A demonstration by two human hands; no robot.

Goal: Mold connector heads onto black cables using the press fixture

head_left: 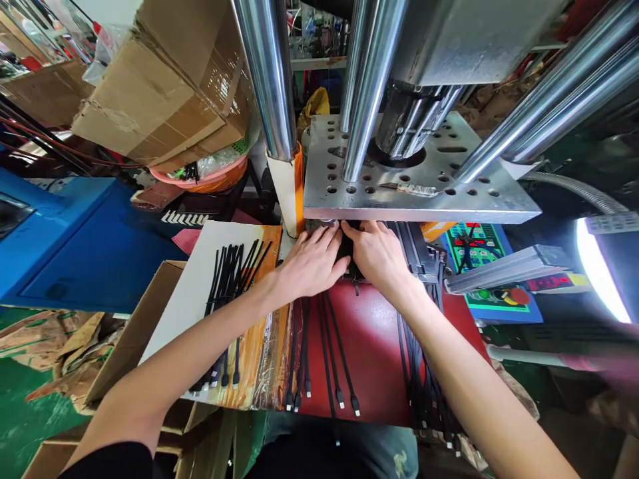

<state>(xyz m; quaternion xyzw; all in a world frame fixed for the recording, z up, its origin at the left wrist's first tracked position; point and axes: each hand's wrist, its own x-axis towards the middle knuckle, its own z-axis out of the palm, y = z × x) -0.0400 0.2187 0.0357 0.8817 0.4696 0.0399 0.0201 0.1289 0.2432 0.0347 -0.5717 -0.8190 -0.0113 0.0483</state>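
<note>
My left hand [310, 265] lies with its fingers stretched forward and its thumb apart, at the front of a black mould [347, 247] beneath the press plate. Beside it my right hand [377, 256] is curled, its index finger reaching toward the left fingertips; anything it grips is hidden. Below my hands, several black cables [333, 352] with metal plug ends trail toward me over the red tabletop [372, 359]. Another bunch of black cables [419, 372] hangs at the right, by my right forearm. A bundle of black cables [232, 273] rests on the white board [174, 319] at the left.
The steel press plate [319, 173] hangs just above my hands, between thick chrome columns [272, 80]. A cutter-like tool [412, 189] lies on it. At the right are a control panel [479, 249] and a bright lamp [599, 266]. Cardboard boxes [164, 86] and a blue machine [100, 246] stand left.
</note>
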